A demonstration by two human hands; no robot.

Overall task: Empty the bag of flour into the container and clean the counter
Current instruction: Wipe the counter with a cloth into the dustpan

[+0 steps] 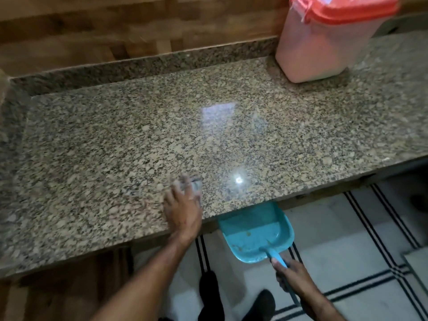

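My left hand [183, 209] lies on the speckled granite counter [162, 140] near its front edge, gripping a small blurred cloth or brush [191, 183]; what exactly it is I cannot tell. My right hand [291, 278] holds the handle of a teal dustpan [254, 235], whose mouth sits tucked just under the counter's front edge, right of the left hand. A clear plastic container [324, 47] with an orange clip lid stands shut at the back right of the counter, filled with pale flour. No flour bag is in view.
A wooden wall [115, 31] rises behind the low granite backsplash. Below the counter edge is a white tiled floor [347, 239] with dark double stripes, and my dark shoes [209, 295] stand there. A wooden cabinet front [69, 286] is at lower left.
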